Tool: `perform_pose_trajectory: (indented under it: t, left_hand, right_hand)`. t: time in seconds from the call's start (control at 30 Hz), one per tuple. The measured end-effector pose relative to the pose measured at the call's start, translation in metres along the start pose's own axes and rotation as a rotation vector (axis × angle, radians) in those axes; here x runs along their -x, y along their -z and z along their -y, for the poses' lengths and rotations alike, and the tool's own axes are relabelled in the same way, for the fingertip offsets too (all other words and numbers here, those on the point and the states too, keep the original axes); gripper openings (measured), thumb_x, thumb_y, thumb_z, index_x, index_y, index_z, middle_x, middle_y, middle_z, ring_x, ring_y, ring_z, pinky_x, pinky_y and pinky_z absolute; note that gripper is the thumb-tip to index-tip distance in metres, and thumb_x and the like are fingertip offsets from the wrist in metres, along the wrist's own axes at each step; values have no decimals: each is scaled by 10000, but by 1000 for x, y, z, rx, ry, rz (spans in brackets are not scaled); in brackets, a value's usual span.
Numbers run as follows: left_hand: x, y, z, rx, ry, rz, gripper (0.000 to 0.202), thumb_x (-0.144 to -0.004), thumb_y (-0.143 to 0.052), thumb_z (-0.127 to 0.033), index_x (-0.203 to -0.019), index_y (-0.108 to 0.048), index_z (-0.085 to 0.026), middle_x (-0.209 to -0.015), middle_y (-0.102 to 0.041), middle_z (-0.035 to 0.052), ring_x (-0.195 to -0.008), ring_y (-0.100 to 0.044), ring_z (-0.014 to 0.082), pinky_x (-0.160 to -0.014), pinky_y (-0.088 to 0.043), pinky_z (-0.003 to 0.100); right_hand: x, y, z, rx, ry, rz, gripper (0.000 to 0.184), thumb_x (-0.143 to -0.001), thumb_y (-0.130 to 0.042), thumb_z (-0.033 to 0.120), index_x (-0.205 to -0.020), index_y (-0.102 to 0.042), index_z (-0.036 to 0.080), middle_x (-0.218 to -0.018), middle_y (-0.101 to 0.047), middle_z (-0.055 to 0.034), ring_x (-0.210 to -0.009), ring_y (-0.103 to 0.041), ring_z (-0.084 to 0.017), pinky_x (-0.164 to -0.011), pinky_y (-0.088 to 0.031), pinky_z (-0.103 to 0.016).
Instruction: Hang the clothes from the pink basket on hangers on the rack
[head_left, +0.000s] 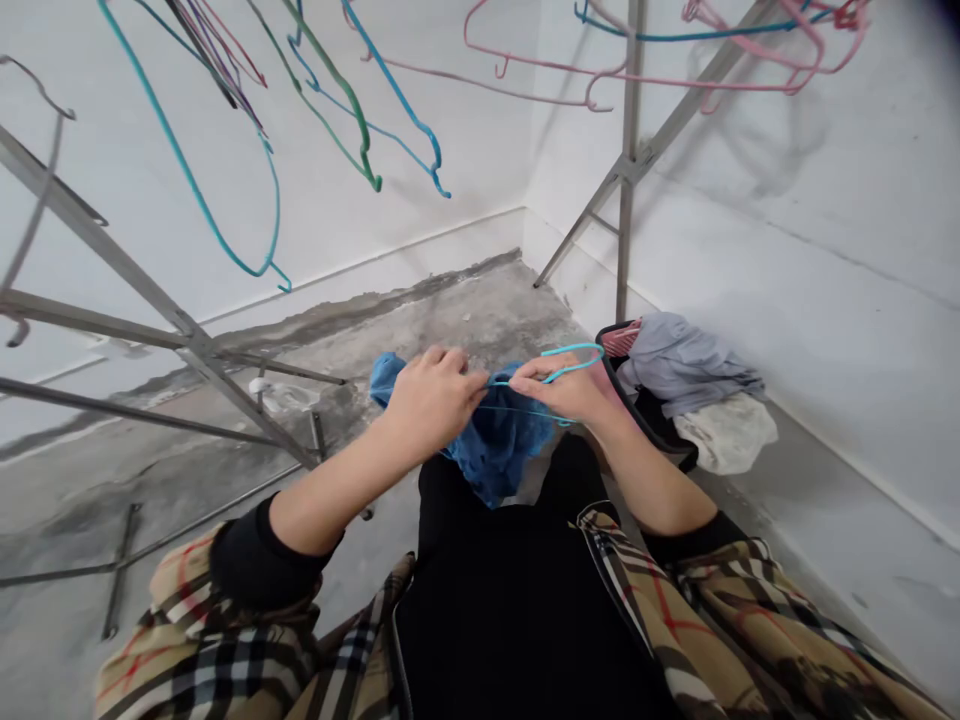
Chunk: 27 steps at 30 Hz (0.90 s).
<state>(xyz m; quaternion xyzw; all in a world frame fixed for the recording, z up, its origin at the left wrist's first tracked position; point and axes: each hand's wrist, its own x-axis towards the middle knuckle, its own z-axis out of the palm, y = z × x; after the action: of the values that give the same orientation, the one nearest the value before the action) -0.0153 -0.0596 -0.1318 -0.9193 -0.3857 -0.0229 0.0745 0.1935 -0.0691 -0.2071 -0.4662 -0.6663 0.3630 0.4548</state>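
My left hand [431, 398] grips a crumpled blue cloth [502, 445] that hangs in front of my black top. My right hand [570, 388] holds a light blue wire hanger [574, 352], whose loop sticks out to the right above the fingers. The two hands sit close together, with the cloth bunched between and below them and the hanger's thin bar running across it. Both forearms come out of plaid sleeves with black cuffs.
A dark basket [652, 420] on the floor to my right holds grey [686, 360], white [724, 430] and pink-striped clothes. A metal drying rack [187, 335] stands to the left, another rack leg [626, 170] at the back right. Coloured empty hangers [360, 130] hang overhead. White walls enclose a concrete floor.
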Motion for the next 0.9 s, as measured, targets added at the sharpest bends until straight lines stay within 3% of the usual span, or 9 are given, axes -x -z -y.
perform_pose_trajectory:
  t: [0.1,0.17,0.23,0.3,0.37,0.5,0.57,0.67,0.9]
  left_hand:
    - [-4,-2,11,199,26,84,329,-959,-449,-417,-1170,-679,-315,-939,-719,35,-864,-664,224,-647,-449,283]
    - [-3,-4,15,224,78,31,356,-966,-428,-425,-1197,-668,-299,-945,-723,35,-846,-673,218,-638,-442,276]
    - [1,-5,16,198,130,-60,368,-967,-422,-429,-1183,-679,-278,-944,-723,47,-823,-674,218,-627,-436,272]
    - [4,-4,15,188,150,-140,366,-962,-430,-428,-1161,-689,-265,-945,-723,54,-808,-673,212,-619,-432,262]
    - [6,-3,11,194,156,-196,356,-954,-447,-421,-1151,-696,-258,-933,-722,55,-784,-670,200,-616,-431,252]
    - [5,-1,0,229,124,-236,347,-942,-477,-412,-1145,-708,-252,-874,-717,56,-737,-663,183,-609,-439,240]
    - [5,-1,-1,258,104,-253,339,-940,-488,-408,-1132,-718,-248,-870,-723,57,-745,-671,183,-621,-452,240]
    - [10,-1,10,307,120,-322,309,-916,-544,-419,-1104,-732,-261,-894,-745,42,-767,-691,181,-648,-473,236]
    - [31,-24,54,459,175,-469,273,-867,-634,-424,-1054,-741,-257,-933,-771,17,-816,-721,175,-754,-533,232]
  right_hand:
    - [4,7,-4,4,44,-226,306,-787,-669,480,-841,-691,179,-680,-640,-16,-634,-570,-140,-642,-484,-282]
    - [16,5,-12,69,127,-540,311,-791,-673,464,-937,-649,192,-833,-648,-38,-763,-585,-159,-752,-500,-313]
    - [34,-6,-25,148,151,-776,242,-825,-637,436,-887,-601,204,-869,-615,-48,-809,-565,-167,-807,-489,-331]
    - [51,-23,-41,185,61,-735,229,-856,-589,426,-773,-554,216,-768,-573,-39,-744,-541,-169,-779,-483,-336]
    - [59,-42,-59,194,-58,-551,240,-825,-616,436,-745,-545,221,-754,-576,-44,-748,-542,-186,-797,-477,-356]
    - [49,-67,-90,-19,-370,-461,356,-667,-746,402,-937,-594,227,-943,-629,-62,-913,-547,-235,-924,-432,-413]
    - [40,-66,-101,-209,-489,-454,377,-623,-755,351,-949,-605,235,-901,-646,-35,-889,-553,-224,-901,-444,-399]
    - [39,-50,-107,-406,-532,-437,298,-637,-704,355,-884,-609,219,-806,-663,-11,-807,-583,-193,-798,-486,-348]
    - [62,-17,-90,-802,-626,-396,284,-658,-645,424,-822,-611,196,-800,-720,-66,-781,-678,-236,-743,-548,-403]
